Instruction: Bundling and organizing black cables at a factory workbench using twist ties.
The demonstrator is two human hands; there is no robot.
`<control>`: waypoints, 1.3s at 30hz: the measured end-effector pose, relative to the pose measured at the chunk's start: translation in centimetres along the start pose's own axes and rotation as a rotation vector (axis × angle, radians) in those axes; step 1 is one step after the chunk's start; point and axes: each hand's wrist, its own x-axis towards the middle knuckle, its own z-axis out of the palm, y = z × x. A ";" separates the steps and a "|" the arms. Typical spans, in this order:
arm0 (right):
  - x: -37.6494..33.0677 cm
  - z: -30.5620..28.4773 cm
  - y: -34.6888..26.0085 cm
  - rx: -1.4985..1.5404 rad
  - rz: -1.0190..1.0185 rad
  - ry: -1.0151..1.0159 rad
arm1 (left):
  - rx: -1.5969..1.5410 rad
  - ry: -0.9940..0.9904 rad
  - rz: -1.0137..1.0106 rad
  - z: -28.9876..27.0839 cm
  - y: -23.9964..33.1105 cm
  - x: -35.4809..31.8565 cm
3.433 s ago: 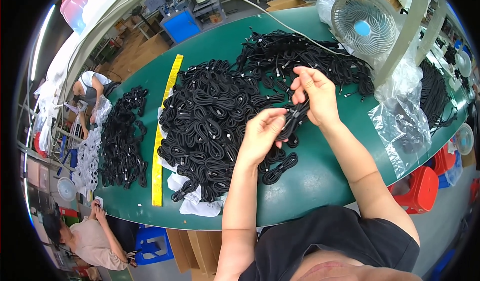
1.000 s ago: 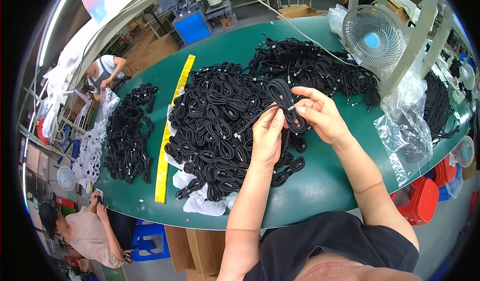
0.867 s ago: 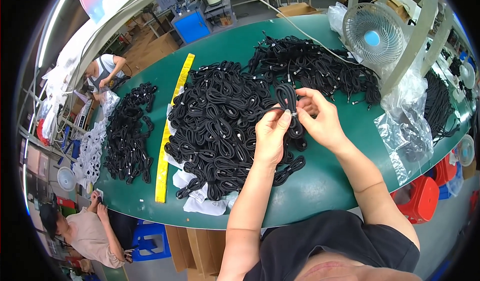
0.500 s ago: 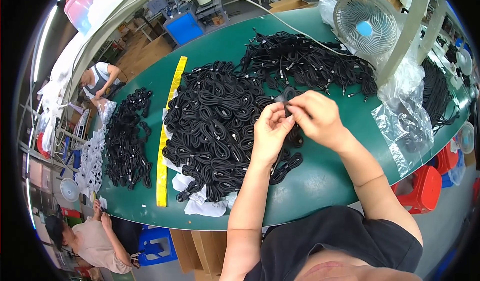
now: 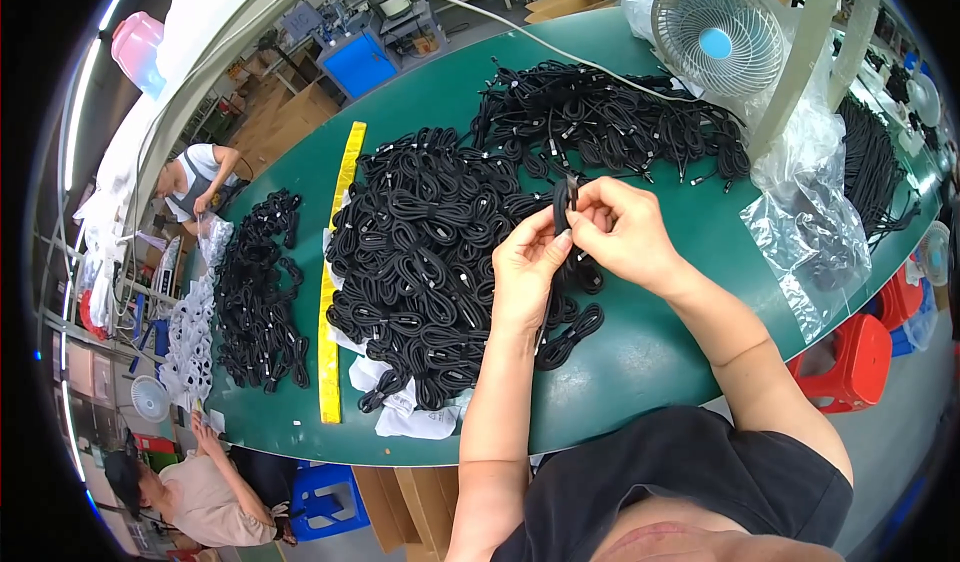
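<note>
A coiled black cable (image 5: 560,204) is up in front of me, over the right edge of a big heap. My left hand (image 5: 530,267) pinches its lower part between thumb and fingers. At the coil's right side, the fingers of my right hand (image 5: 622,234) are closed on it too; whether they grip the cable or a strap round it is too small to tell. Bundled black cables make up the heap (image 5: 425,242) to the left of my hands. One separate bundle (image 5: 570,337) lies just right of my left forearm.
A green table (image 5: 660,332) carries looser cables (image 5: 610,122) at the back and another row (image 5: 262,292) past a yellow strip (image 5: 340,282). A fan (image 5: 716,44) and clear plastic bags (image 5: 800,242) stand right. Two people (image 5: 195,487) work at left.
The coil now stands more upright and shows above my fingers. My left hand has shifted slightly left, and my right hand has turned a little. The whole view has tilted slightly.
</note>
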 end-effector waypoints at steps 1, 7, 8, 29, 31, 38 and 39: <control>0.0 -0.1 -0.3 -0.028 -0.069 0.056 | 0.047 -0.004 -0.003 0.0 0.0 -0.1; 0.2 -0.2 0.2 0.071 0.151 -0.131 | -0.014 0.021 0.061 -0.3 -0.2 -0.1; 0.3 -0.2 0.2 0.072 0.150 -0.128 | -0.013 0.018 0.060 -0.3 -0.3 -0.1; 0.2 0.1 0.5 -0.051 -0.019 -0.099 | -0.356 0.131 -0.081 -2.2 -0.4 0.8; -0.3 -0.1 -0.8 -0.375 -0.165 -0.203 | -0.444 0.121 -0.042 -2.3 0.3 1.0; -0.3 0.2 0.2 -0.507 -0.331 -0.219 | -0.530 0.182 0.052 -3.6 0.5 1.0; -0.3 0.2 0.0 -0.508 -0.337 -0.221 | -0.517 0.187 0.086 -3.5 0.6 1.1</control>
